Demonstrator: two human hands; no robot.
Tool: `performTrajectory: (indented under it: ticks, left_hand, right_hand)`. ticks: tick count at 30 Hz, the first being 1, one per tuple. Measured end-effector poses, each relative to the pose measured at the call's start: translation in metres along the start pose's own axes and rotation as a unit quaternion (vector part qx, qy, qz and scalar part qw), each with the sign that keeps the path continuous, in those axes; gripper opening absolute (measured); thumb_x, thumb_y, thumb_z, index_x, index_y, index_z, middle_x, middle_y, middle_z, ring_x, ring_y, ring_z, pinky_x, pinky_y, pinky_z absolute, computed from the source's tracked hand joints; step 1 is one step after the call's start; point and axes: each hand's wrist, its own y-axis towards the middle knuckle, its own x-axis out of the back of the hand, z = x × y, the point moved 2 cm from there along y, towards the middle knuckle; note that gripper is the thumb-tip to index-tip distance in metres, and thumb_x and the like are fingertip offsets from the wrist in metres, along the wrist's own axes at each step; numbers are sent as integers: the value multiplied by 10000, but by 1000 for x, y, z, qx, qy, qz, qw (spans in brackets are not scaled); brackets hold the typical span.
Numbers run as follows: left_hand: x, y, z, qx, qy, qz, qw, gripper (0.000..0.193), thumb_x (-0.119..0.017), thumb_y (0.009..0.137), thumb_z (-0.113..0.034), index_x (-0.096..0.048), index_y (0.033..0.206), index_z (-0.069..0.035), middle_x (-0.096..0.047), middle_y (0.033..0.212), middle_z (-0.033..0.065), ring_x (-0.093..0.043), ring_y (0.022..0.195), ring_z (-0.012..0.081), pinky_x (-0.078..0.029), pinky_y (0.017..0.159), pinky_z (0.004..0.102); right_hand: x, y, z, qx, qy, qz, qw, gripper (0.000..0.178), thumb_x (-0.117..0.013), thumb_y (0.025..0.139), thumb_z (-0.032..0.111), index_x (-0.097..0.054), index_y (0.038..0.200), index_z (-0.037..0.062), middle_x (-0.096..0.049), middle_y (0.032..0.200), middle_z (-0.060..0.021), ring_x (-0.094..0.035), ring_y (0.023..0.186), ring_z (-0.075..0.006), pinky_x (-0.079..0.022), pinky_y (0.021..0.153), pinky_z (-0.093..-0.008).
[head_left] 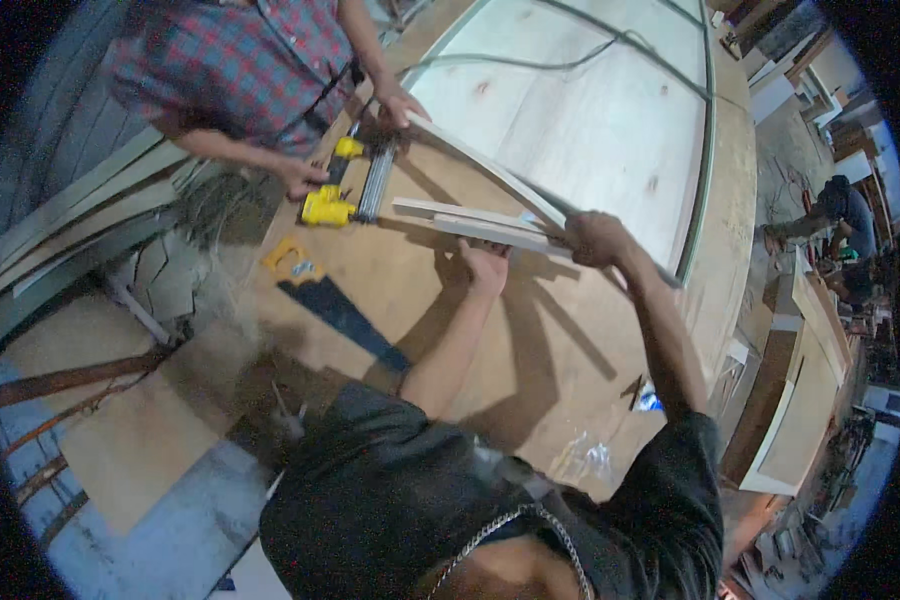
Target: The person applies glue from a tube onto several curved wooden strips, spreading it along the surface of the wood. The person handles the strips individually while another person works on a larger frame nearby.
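Observation:
My left hand (485, 266) grips two short pale wooden strips (500, 234) from below, near their middle. Around their right ends, where a longer wooden strip (492, 172) meets them at an angle, my right hand (600, 238) is closed. Its fingers are partly hidden. The far end of the long strip is held by the hand (398, 104) of a person in a plaid shirt (230, 70). That person's other hand (303, 176) is at a yellow and black nail gun (327, 207), left of the strips.
A handsaw (335, 312) with a yellow handle lies on the wooden table (450, 345). Beyond the strips is a large white panel (560, 100) with a thin hose (515, 63) across it. Clear plastic (582, 458) lies near me. Wood scraps stand left; another person (845, 215) is far right.

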Motion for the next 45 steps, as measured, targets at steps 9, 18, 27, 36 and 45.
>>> performTrajectory:
  ticks: [9, 18, 27, 36, 45]
  left_hand:
    - [26, -129, 16, -48, -52, -96, 993, 836, -355, 828, -743, -383, 1357, -96, -443, 1302, 104, -423, 1188, 242, -272, 1063, 423]
    - [61, -166, 10, -2, 526, -275, 805, 780, -618, 706, -673, -627, 996, 51, -648, 923, 173, -621, 897, 276, -498, 768, 361]
    - [57, -150, 7, -62, 732, -165, 658, 762, -582, 726, -662, -644, 1023, 37, -636, 1036, 251, -606, 1010, 362, -461, 856, 402]
    - [67, -174, 6, -195, 763, -89, 610, 822, -576, 851, -437, -250, 1347, 132, -452, 1170, 372, -456, 1133, 462, -362, 979, 471]
    - [80, -170, -13, -406, 807, -88, 420, 881, -596, 820, -481, -244, 1375, 107, -327, 1334, 263, -318, 1240, 401, -253, 1025, 529]
  right_hand:
    - [-170, -109, 51, 29, 139, -127, 982, 341, -605, 750, 140, -493, 1063, 62, -590, 1029, -168, -590, 941, -376, -486, 757, -482]
    - [-240, -144, 31, 49, 259, -219, 940, 538, -655, 732, 97, -454, 1232, 98, -560, 1072, -172, -548, 977, -386, -471, 798, -463]
    - [-270, -161, 15, 44, 248, -330, 910, 444, -595, 756, 114, -505, 1175, -4, -544, 1031, -230, -495, 1005, -412, -429, 840, -454]
    - [-334, -200, 30, 83, 131, -378, 913, 348, -517, 870, 199, -522, 1168, 19, -543, 1021, -156, -494, 994, -320, -332, 916, -445]
    - [-314, -209, 55, 0, 117, -344, 932, 797, -673, 734, 502, -408, 1312, 21, -493, 1177, -157, -459, 1112, -304, -269, 975, -506]
